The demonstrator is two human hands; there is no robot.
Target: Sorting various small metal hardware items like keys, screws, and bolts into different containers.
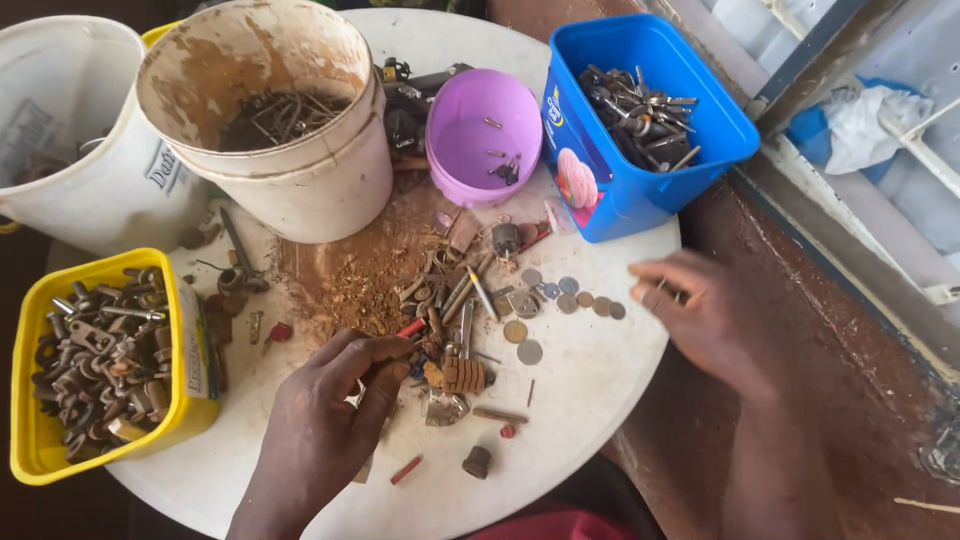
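Note:
My left hand point(335, 400) rests on the round white table point(590, 380), fingertips pinched on a small piece at the edge of a pile of rusty scrap hardware point(450, 310). My right hand point(700, 310) hovers at the table's right edge, blurred, fingers curled around a small thin metal piece. Between the hands lie several coins and washers point(560, 295). A blue tub point(640, 120) with screws and keys stands just beyond my right hand.
A yellow tub point(40, 440) of metal parts sits at the left edge. Two stacked dirty white buckets point(300, 180), a white bucket point(70, 150) and a purple bowl point(480, 135) stand at the back. Rust dust point(340, 280) covers the middle. A reddish floor and window frame lie to the right.

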